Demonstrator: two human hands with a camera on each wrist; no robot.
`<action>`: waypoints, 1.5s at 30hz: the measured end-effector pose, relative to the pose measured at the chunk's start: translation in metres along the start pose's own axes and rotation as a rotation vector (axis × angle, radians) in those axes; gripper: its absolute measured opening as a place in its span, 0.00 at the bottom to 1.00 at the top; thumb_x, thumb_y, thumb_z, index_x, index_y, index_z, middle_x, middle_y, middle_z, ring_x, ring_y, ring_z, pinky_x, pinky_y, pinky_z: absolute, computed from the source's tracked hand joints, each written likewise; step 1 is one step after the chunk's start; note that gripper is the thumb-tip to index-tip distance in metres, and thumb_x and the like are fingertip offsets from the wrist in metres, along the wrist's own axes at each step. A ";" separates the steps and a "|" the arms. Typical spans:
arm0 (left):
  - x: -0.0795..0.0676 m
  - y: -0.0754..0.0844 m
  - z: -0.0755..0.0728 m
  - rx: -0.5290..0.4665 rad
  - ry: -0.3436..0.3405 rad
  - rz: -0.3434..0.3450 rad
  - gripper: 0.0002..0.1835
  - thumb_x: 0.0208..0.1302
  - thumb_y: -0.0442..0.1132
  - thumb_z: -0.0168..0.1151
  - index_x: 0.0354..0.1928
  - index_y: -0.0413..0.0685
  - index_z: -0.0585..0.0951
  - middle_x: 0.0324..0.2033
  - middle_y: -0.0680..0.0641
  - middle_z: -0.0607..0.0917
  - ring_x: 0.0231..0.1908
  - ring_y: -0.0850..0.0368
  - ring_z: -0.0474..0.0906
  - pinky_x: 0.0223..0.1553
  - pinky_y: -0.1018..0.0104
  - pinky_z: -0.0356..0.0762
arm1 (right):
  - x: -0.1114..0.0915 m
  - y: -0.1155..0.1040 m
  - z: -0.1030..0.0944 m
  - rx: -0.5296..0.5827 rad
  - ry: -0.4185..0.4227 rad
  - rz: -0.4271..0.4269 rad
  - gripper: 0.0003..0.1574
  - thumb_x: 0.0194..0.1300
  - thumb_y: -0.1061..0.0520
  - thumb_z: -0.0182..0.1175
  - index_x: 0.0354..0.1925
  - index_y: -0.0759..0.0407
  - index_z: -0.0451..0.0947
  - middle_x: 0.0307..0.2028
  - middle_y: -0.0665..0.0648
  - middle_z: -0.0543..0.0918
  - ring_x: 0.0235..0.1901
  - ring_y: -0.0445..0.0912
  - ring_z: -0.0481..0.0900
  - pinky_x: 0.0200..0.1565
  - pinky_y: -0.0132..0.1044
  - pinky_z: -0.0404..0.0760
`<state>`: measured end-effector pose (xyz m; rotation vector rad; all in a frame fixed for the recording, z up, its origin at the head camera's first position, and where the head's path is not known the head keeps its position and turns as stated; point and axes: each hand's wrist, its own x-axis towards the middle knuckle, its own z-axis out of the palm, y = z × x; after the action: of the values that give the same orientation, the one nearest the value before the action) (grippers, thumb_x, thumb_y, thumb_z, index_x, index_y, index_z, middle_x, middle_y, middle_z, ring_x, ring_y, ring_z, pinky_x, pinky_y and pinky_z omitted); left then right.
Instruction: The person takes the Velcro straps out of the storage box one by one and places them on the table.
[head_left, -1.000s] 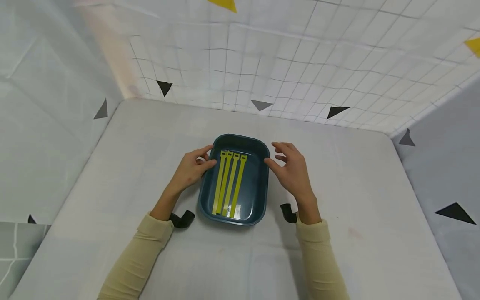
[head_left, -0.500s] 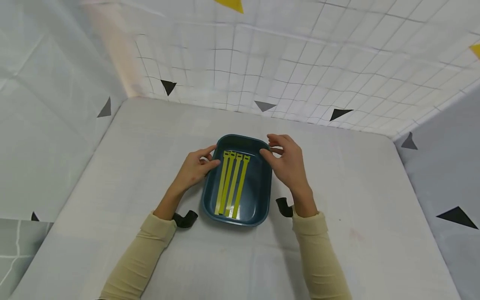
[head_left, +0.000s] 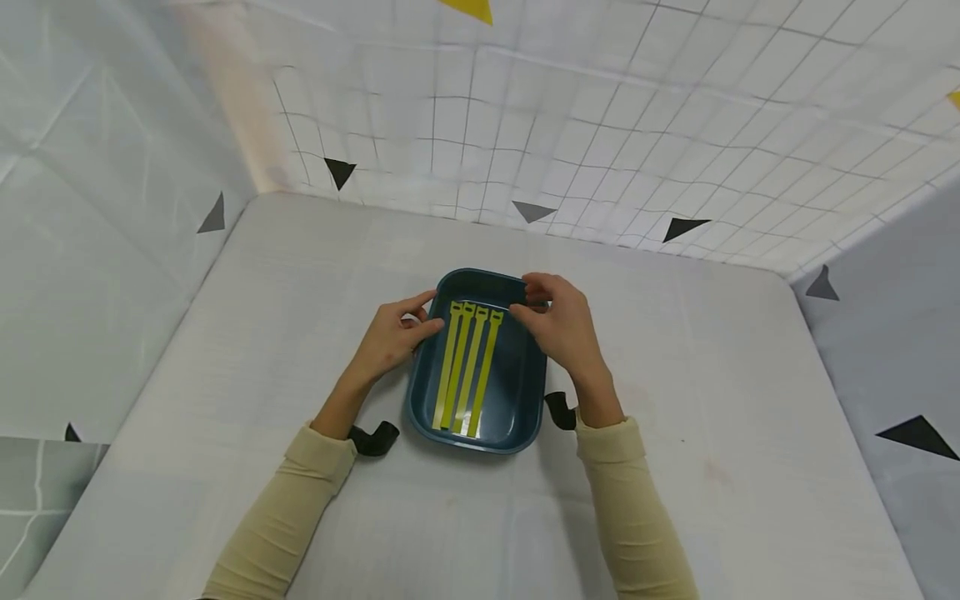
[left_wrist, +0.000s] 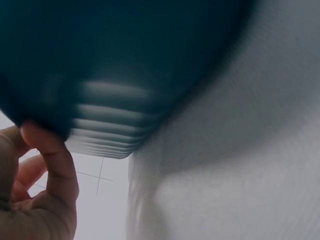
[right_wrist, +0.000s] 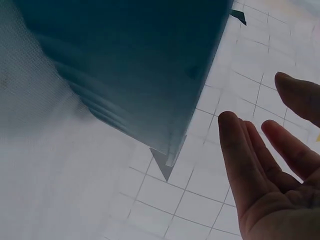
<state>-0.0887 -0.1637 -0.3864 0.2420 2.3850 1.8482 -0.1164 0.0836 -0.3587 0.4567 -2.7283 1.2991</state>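
A dark teal plastic tray [head_left: 517, 400] with rounded corners rests on the white table. Inside, on its left half, several flat yellow-green cable straps [head_left: 470, 367] lie side by side lengthwise, slotted heads at the far end. My left hand [head_left: 386, 342] pinches the tray's left rim, thumb over the edge; the left wrist view shows those fingers [left_wrist: 62, 170] at the rim. Above the far right corner hovers my right hand [head_left: 566, 329], fingers loosely bent and holding nothing. In the right wrist view, a gap separates these fingers [right_wrist: 235, 155] from the tray's side [right_wrist: 130, 60].
White table surface [head_left: 712, 358] surrounds the tray. Behind it rises a white wall sheet [head_left: 450, 133] with grid lines and dark triangles [head_left: 534, 212]. A black curved piece sits at each wrist, left piece [head_left: 377, 439] and right piece [head_left: 560, 410].
My right hand has moved left, from beside the tray's right rim to over its far right corner. My left hand keeps its place on the left rim. The straps lie as before.
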 end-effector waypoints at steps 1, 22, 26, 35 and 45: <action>0.000 0.000 0.000 -0.005 0.001 0.001 0.28 0.68 0.31 0.62 0.67 0.28 0.69 0.34 0.38 0.75 0.17 0.62 0.67 0.20 0.73 0.67 | 0.000 -0.001 -0.001 0.000 -0.002 0.005 0.28 0.63 0.64 0.67 0.60 0.70 0.74 0.49 0.68 0.79 0.48 0.57 0.78 0.50 0.47 0.80; 0.001 -0.001 -0.001 0.004 -0.010 0.030 0.27 0.68 0.30 0.62 0.66 0.27 0.69 0.31 0.36 0.79 0.18 0.59 0.70 0.20 0.72 0.70 | 0.022 -0.007 0.020 0.013 -0.046 0.097 0.25 0.64 0.61 0.66 0.57 0.70 0.77 0.45 0.67 0.81 0.44 0.57 0.80 0.46 0.50 0.79; 0.001 -0.003 -0.002 -0.002 -0.012 0.038 0.27 0.68 0.30 0.62 0.66 0.27 0.69 0.31 0.35 0.79 0.18 0.60 0.70 0.20 0.72 0.70 | 0.025 -0.003 0.028 0.019 -0.062 0.118 0.26 0.64 0.61 0.66 0.58 0.70 0.76 0.46 0.68 0.81 0.45 0.58 0.81 0.46 0.50 0.80; 0.003 -0.008 -0.003 -0.038 -0.023 0.023 0.27 0.68 0.30 0.62 0.67 0.28 0.69 0.31 0.36 0.78 0.17 0.59 0.69 0.20 0.71 0.70 | 0.029 0.003 0.047 0.019 -0.118 0.169 0.25 0.64 0.62 0.66 0.58 0.68 0.76 0.47 0.66 0.80 0.46 0.57 0.80 0.48 0.48 0.80; 0.004 -0.009 -0.005 -0.044 -0.030 0.012 0.28 0.68 0.31 0.62 0.67 0.28 0.68 0.31 0.37 0.78 0.18 0.57 0.70 0.20 0.70 0.71 | 0.028 0.003 0.052 -0.106 -0.149 0.239 0.26 0.65 0.59 0.67 0.59 0.66 0.76 0.48 0.65 0.80 0.47 0.57 0.79 0.48 0.50 0.78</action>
<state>-0.0939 -0.1695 -0.3935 0.2788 2.3262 1.8860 -0.1420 0.0391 -0.3884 0.2322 -3.0364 1.2035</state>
